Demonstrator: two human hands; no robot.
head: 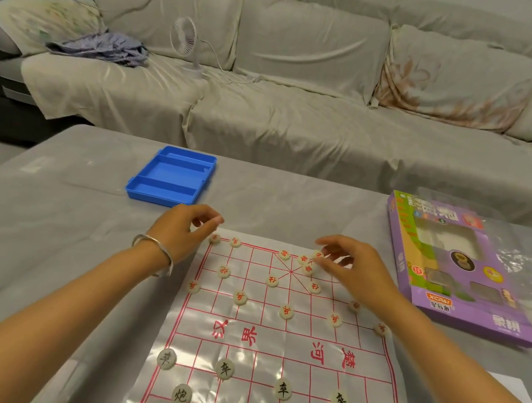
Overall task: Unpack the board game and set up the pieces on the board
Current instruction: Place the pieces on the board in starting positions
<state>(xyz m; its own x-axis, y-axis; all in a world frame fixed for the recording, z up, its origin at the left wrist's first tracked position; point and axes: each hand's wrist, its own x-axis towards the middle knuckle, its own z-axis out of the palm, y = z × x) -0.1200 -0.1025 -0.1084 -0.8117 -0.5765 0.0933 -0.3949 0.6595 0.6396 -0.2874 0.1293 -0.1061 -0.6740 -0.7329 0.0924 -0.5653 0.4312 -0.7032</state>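
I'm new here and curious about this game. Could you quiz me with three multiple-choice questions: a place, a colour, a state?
1. Where does the blue tray lie?
A) on a chair
B) beyond the far left corner of the board
C) on a shelf

2. What colour are the characters on the pieces nearest the camera?
A) red
B) blue
C) black

3. The blue tray is:
A) empty
B) full of pieces
C) shut with a lid

Answers: 1 B, it sits just past the board's far edge. 2 C, the near pieces carry black characters. 3 A, its compartments show only bare blue plastic.
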